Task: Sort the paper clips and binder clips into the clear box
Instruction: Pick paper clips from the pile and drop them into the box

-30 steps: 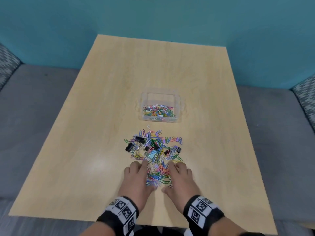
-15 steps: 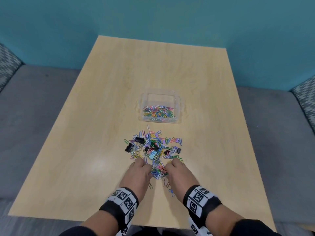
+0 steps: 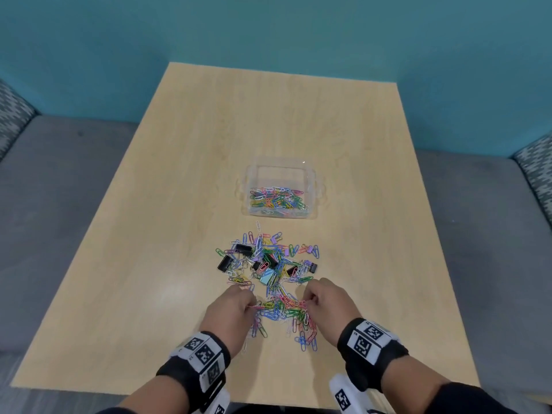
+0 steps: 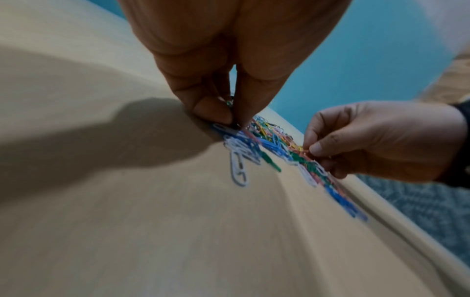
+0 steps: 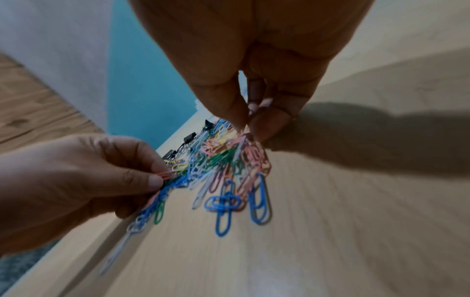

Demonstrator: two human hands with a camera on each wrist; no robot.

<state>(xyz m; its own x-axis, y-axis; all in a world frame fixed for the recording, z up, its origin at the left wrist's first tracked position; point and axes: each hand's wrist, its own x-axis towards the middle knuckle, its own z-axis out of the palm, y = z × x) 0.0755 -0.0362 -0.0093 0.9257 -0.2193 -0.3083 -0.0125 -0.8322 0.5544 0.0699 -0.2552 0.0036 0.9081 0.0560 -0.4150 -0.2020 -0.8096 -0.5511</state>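
Observation:
A tangled bunch of coloured paper clips (image 3: 282, 307) hangs between my two hands just above the wooden table (image 3: 179, 204). My left hand (image 3: 231, 309) pinches its left end (image 4: 236, 128), and my right hand (image 3: 325, 303) pinches its right end (image 5: 250, 136). Beyond the hands a loose pile of paper clips (image 3: 268, 258) lies on the table, mixed with black binder clips (image 3: 224, 262) and a light blue one. The clear box (image 3: 282, 191) stands farther back, with several coloured paper clips in its near half.
A few stray paper clips (image 3: 307, 339) lie on the table under and behind the hands. Grey cushions (image 3: 59, 189) flank the table on both sides, and a teal wall (image 3: 268, 31) rises behind it.
Both hands were flat on the near part of the pile, then closed on it. They have since drawn back toward me and lifted a bunch of paper clips between them.

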